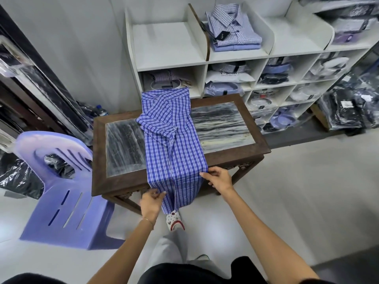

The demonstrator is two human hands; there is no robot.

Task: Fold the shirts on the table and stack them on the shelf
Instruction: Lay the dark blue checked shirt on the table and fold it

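A lilac plastic chair (61, 191) stands at nine o'clock of a dark wooden bench (260, 148). A blue checked shirt (174, 144) lies lengthwise along the middle of the bench, sides folded in, its hem hanging over the near edge at six o'clock. The left hand (151, 203) pinches the hem's left corner; the right hand (219, 178) pinches its right edge. At twelve o'clock, a white shelf (170, 56) holds folded shirts (233, 27).

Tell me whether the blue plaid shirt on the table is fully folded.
Partly folded. The blue plaid shirt has its sides turned in, but its tail hangs over the table edge, pinched by both hands.
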